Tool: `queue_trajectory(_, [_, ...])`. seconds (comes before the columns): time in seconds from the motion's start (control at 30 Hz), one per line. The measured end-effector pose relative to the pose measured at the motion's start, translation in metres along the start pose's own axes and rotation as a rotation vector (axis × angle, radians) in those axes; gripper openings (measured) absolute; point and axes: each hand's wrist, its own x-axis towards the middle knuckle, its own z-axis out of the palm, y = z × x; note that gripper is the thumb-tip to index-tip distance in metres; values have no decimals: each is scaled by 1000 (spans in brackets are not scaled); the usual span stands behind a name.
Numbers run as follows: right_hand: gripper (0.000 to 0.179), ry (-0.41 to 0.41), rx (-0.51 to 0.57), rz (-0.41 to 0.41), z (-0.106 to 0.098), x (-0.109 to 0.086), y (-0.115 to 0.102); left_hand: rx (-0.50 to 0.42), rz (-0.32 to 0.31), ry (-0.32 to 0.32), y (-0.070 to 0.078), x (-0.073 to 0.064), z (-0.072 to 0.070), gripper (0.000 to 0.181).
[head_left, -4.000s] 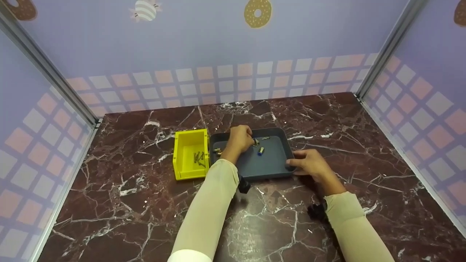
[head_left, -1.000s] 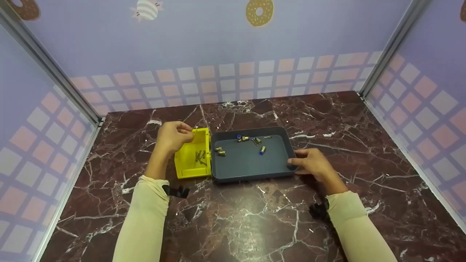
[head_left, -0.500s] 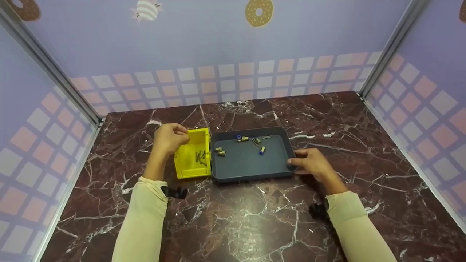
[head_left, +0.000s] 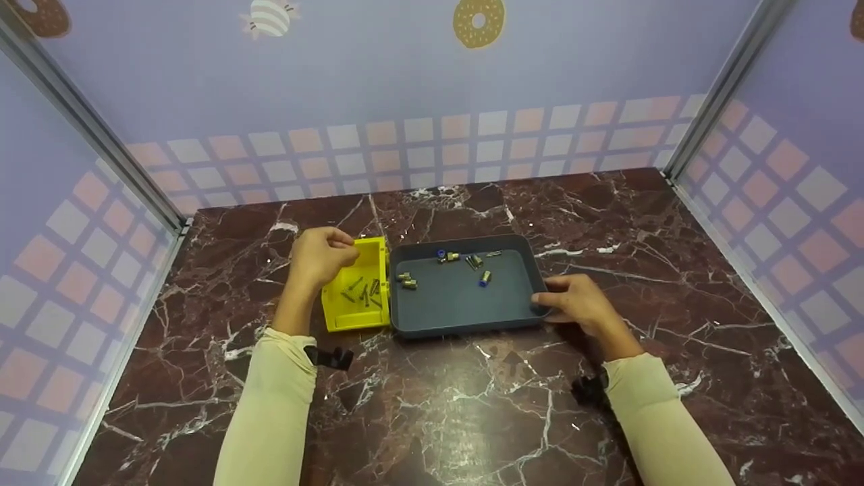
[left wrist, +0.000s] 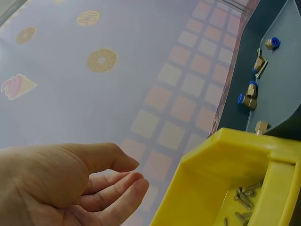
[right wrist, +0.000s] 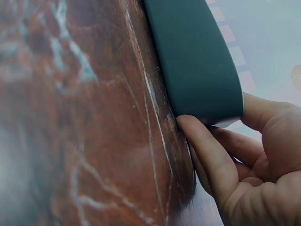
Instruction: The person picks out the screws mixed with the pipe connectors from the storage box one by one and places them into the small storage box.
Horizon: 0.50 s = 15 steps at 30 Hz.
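Observation:
In the head view, my left hand (head_left: 317, 256) hovers over the back left corner of a yellow bin (head_left: 358, 320). The left wrist view shows its thumb and fingers loosely bent, with nothing between them. Several screws (head_left: 365, 295) lie scattered on the bin's floor. Against the bin's right side stands a dark grey tray (head_left: 466, 307). My right hand (head_left: 582, 307) grips the tray's right end, thumb at the rim and fingers against the outer wall. Brass fittings with blue collars (left wrist: 252, 89) lie in the tray, with a few screws (head_left: 495, 254) near its back.
Bin and tray stand on a dark red marbled tabletop (head_left: 432, 405). A patterned back wall (head_left: 378, 81) and two side walls enclose the table. More brass fittings (head_left: 408, 282) lie at the tray's left end, near the bin.
My left hand has gone from the tray to above the bin, and let go of screws it held; more screws now lie in the bin. The right hand stays on the tray.

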Motion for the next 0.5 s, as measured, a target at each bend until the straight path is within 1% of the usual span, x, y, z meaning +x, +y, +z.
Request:
queue_trajectory(0.2, [64, 2, 2, -3, 1, 0, 1, -54, 13, 7, 14, -1, 14, 21])
queue_trajectory(0.37, [63, 2, 23, 2, 1, 0, -1, -50, 57, 8, 32, -2, 28, 18])
queue_trajectory(0.5, [64, 3, 18, 2, -1, 0, -1, -33, 83, -19, 48, -1, 41, 17])
